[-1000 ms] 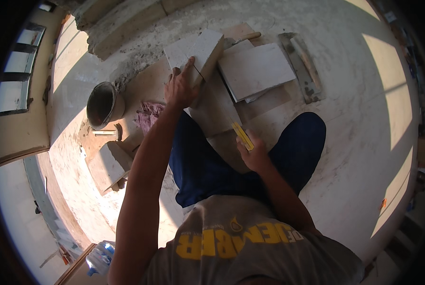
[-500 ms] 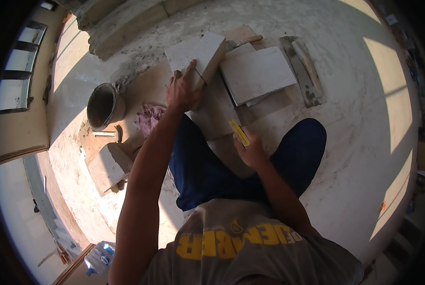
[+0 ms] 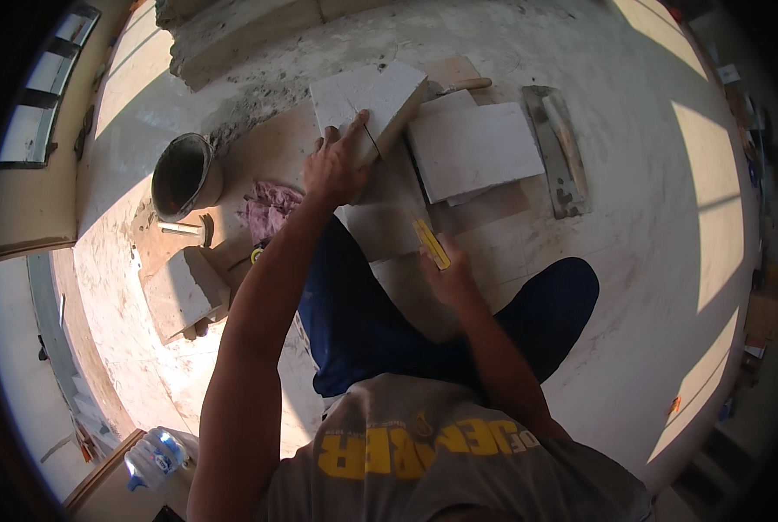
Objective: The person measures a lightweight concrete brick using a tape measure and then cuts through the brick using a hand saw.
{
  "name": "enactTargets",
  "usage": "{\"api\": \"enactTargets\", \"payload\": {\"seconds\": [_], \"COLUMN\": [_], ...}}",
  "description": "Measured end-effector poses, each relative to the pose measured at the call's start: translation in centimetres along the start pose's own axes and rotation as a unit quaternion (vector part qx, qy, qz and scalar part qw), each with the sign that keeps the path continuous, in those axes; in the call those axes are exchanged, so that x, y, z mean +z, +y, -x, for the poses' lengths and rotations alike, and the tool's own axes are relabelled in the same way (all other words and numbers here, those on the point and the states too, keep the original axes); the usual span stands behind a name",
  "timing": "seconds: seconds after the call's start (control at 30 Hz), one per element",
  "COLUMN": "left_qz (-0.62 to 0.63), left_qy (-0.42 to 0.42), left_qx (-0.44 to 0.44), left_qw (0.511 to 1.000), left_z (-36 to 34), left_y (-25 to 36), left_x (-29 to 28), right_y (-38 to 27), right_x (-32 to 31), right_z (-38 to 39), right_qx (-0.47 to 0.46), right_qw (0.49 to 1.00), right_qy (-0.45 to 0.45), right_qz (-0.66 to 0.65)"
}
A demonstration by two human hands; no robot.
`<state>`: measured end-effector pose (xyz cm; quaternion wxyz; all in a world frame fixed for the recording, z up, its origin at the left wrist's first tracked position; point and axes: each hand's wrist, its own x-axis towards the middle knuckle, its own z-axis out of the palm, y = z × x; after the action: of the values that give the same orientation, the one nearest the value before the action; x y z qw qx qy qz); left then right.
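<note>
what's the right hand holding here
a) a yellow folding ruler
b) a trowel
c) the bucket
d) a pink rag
a: the right hand grips a yellow folding ruler over the floor tiles, while the trowel lies untouched on the floor to the right, the pink rag sits beside the left arm, and the bucket stands apart at the left.
</note>
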<state>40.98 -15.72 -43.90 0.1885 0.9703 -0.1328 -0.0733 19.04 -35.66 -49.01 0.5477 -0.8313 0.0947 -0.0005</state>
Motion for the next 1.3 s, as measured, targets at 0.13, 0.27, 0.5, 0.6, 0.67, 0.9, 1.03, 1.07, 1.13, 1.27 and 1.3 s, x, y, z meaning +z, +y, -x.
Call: {"api": "enactTargets", "payload": {"seconds": [0.13,0.27,0.5,0.6,0.67,0.9,1.03,1.07,1.13,1.27,1.3], "left_qz": [-0.013,-0.002,0.0,-0.001,-0.003,0.008,-0.009,-0.017,-0.011,-0.009,-0.008], "left_qy": [0.007,0.002,-0.004,0.003,-0.003,-0.002,0.005,0.01,0.009,0.012,0.014], "left_qx": [-0.001,0.013,-0.001,-0.003,-0.002,0.015,0.001,0.003,0.008,0.024,0.028], "left_qw": [1.0,1.0,1.0,1.0,1.0,1.0,1.0,1.0,1.0,1.0,0.999], "left_z": [0.1,0.1,-0.2,0.1,0.1,0.1,0.0,0.4,0.5,-0.1,0.0], "left_y": [-0.1,1.0,0.4,-0.1,-0.1,1.2,0.3,-0.1,-0.4,1.0,1.1], "left_x": [0.0,-0.2,0.0,0.0,0.0,0.8,-0.1,-0.2,0.0,0.1,0.3], "right_y": [-0.7,1.0,1.9,1.4,1.6,2.7,2.8,2.3,2.3,3.5,3.8], "right_x": [-2.9,1.0,1.2,-0.8,-0.7,2.4,1.1,0.7,0.9,2.9,3.1], "right_z": [5.3,-4.1,-0.6,5.1,5.2,-5.9,1.4,3.4,4.3,-3.3,-4.3], "right_qx": [-0.001,-0.002,0.004,0.019,0.024,-0.015,-0.015,-0.022,-0.004,0.04,0.019], "right_qw": [1.0,1.0,1.0,1.0,0.999,1.0,0.999,0.999,0.999,0.998,0.999], "right_qy": [0.007,0.01,0.012,0.011,0.029,0.022,0.033,0.036,0.047,0.022,0.033], "right_qz": [0.0,0.009,0.015,-0.004,-0.016,0.012,0.015,-0.002,0.004,0.044,0.024]}}
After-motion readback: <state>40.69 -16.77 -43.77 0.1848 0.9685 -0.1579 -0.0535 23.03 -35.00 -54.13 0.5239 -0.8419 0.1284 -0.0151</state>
